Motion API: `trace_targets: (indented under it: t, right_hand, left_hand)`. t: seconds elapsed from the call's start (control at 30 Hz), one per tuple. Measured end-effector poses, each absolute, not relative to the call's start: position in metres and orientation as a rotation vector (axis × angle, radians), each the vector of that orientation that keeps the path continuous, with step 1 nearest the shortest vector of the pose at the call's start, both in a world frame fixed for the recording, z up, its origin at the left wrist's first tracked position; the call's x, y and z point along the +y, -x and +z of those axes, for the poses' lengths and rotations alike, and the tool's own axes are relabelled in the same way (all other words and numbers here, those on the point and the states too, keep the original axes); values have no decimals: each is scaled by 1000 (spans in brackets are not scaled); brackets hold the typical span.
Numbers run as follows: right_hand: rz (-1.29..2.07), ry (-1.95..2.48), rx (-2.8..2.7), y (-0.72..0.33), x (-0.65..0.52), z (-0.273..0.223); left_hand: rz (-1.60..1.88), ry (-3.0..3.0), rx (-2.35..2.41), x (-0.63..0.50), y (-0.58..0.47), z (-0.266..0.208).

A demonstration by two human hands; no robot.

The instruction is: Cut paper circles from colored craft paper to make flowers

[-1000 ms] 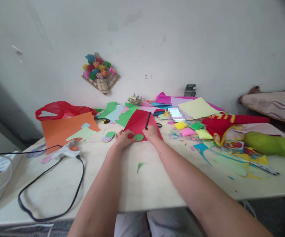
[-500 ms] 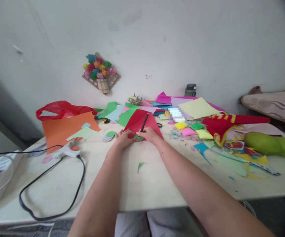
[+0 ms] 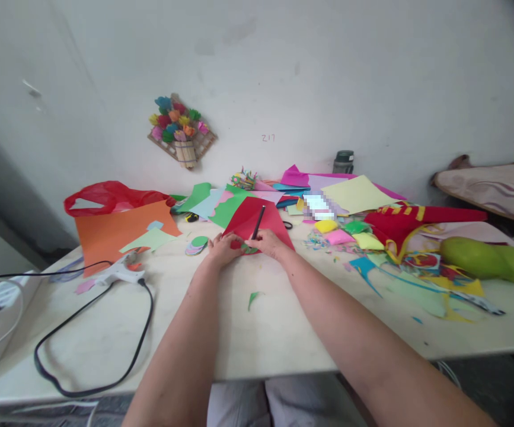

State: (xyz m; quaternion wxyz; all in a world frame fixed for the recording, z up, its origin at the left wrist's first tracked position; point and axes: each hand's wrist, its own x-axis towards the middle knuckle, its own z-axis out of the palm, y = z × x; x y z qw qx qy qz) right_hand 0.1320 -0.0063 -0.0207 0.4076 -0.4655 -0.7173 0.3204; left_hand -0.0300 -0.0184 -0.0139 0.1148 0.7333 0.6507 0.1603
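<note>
My right hand point(image 3: 267, 242) is closed around a black pen point(image 3: 258, 223), its lower end at a green paper disc point(image 3: 251, 249). The disc lies on the near part of a red paper sheet point(image 3: 274, 218), and my fingers partly cover it. On the disc's left side my left hand point(image 3: 225, 248) rests with fingers spread, their tips pressing at its edge and on the red sheet. Left of that hand lies a small pile of cut paper discs point(image 3: 197, 245), green on top. A curled green scrap point(image 3: 254, 300) lies nearer me.
Left stand a white glue gun point(image 3: 121, 271) with a looped black cord, orange paper point(image 3: 118, 228) and a red plastic bag point(image 3: 114, 198). Right are small coloured packets point(image 3: 339, 237), paper scraps, a red cloth point(image 3: 394, 225) and a green pillow-like object point(image 3: 490, 260). Coloured sheets point(image 3: 357, 194) lie behind.
The pen's upper end has shifted slightly left and down, so it stands steeper. My right hand moved a little with it; my left hand stays in place.
</note>
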Motion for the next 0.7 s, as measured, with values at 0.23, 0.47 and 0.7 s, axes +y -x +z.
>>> trace_targets:
  t: [0.23,0.47,0.7]
  right_hand:
    - [786,1174,-1823,-132,-5,-22]
    - [843,1127,-1792,-134,-6,-19]
    - [889,1067,-1787,-137,-3,-20]
  left_hand:
    - [474,-2150,1900,-17,30,-15]
    - [496,-2144,1893,-17,31,-16]
    - [502,-2140,1896,-16,31,-17]
